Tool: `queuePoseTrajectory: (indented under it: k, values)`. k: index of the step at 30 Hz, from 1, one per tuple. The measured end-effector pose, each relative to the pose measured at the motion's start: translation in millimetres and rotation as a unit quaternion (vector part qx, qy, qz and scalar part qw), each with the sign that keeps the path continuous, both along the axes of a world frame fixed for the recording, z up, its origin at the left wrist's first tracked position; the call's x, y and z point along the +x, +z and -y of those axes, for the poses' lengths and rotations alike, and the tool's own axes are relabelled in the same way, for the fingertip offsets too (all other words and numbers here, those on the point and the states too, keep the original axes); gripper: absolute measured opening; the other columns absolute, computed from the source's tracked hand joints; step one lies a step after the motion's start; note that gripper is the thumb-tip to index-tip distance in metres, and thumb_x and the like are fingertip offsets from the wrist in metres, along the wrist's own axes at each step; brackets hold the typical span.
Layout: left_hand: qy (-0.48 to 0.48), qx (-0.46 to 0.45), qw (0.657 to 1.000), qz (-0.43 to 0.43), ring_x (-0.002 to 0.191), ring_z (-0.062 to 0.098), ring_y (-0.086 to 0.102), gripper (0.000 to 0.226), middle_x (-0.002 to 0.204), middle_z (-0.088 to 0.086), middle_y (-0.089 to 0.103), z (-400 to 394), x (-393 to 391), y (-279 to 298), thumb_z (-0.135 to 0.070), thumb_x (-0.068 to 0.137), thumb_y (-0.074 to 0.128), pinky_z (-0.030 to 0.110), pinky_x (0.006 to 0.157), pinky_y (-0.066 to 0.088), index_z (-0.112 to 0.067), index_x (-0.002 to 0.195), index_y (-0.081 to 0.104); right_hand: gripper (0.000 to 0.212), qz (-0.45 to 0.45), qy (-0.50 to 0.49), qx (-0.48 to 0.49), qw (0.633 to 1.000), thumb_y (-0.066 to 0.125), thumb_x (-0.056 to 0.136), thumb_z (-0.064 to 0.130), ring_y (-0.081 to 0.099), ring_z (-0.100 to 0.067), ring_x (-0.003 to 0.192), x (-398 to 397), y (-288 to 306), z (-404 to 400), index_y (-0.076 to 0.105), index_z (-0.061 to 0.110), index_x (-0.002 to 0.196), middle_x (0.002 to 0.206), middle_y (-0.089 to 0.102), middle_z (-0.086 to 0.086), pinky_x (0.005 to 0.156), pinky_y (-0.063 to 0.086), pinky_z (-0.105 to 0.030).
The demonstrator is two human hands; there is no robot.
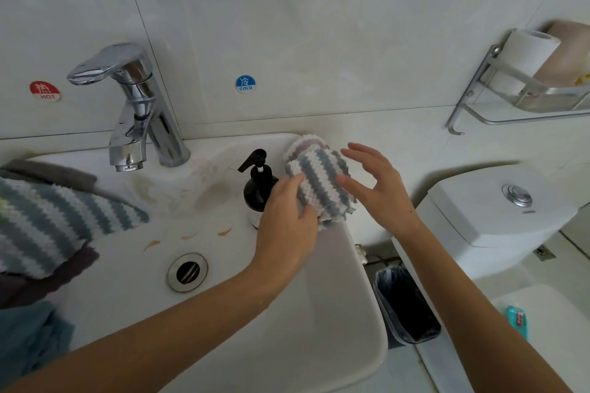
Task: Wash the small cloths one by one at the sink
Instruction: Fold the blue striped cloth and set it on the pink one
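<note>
A blue-and-white striped cloth lies bunched on the right rim of the white sink, on top of a pink-striped cloth. My left hand grips the striped cloth's near edge, thumb under and fingers on top. My right hand hovers just right of the cloth with fingers spread and relaxed, holding nothing. Another blue-striped cloth lies over the sink's left rim with a dark grey cloth behind it and a teal cloth below. The chrome tap shows no running water.
A black pump bottle stands just left of the held cloth. The drain sits in the basin's middle. A toilet cistern and a lined bin are to the right. A wall rack holds a paper roll.
</note>
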State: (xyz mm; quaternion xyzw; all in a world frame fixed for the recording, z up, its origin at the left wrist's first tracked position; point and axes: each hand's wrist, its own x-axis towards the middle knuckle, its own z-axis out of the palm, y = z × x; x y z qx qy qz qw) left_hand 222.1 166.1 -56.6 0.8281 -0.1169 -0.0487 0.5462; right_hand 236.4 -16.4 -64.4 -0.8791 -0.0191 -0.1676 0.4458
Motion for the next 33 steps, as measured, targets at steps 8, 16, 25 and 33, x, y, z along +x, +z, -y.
queuePoseTrajectory:
  k: [8, 16, 25, 33]
  values:
    - [-0.067, 0.036, 0.996, -0.055, 0.135, 0.018, 0.042, 0.068, 0.152, -0.001, 0.036, 24, 37, -13, -0.021, 0.096, 0.051, 0.039, 0.108, 0.040, -0.021, 0.154, 0.016, 0.058, -0.154, 0.086, 0.040, 0.984, 0.060, 0.097, 0.024, 0.054, -0.005, 0.124, -1, -11, -6, 0.037, 0.018, 0.150, 0.141, 0.052, 0.007, 0.107, 0.045, -0.035]
    - [-0.080, 0.053, 0.994, -0.061, 0.137, 0.019, 0.039, 0.075, 0.159, -0.003, 0.023, 23, 46, -15, -0.020, 0.091, 0.051, 0.041, 0.108, 0.041, -0.025, 0.154, 0.011, 0.047, -0.154, 0.089, 0.081, 0.981, 0.057, 0.098, 0.010, 0.059, 0.014, 0.102, 2, -3, -12, 0.040, 0.028, 0.138, 0.117, 0.058, 0.022, 0.087, 0.049, -0.013]
    - [-0.115, 0.045, 0.992, 0.025, 0.128, 0.011, 0.045, 0.054, 0.147, -0.010, 0.040, -1, 20, 10, -0.011, 0.095, 0.051, 0.022, 0.097, 0.041, -0.020, 0.146, 0.037, 0.040, -0.085, 0.026, -0.023, 0.996, 0.061, 0.096, 0.025, 0.042, -0.006, 0.134, -18, 20, -26, 0.055, 0.024, 0.135, 0.145, 0.047, 0.008, 0.115, 0.034, -0.033]
    - [-0.181, 0.125, 0.976, 0.006, 0.119, 0.011, 0.054, 0.039, 0.133, -0.008, 0.057, -77, 2, 32, -0.025, 0.097, 0.051, 0.036, 0.101, 0.046, -0.034, 0.135, 0.052, 0.021, -0.029, 0.093, -0.005, 0.995, 0.060, 0.096, 0.012, 0.064, 0.003, 0.098, -44, 51, -82, 0.066, 0.029, 0.109, 0.104, 0.068, 0.021, 0.087, 0.048, -0.014]
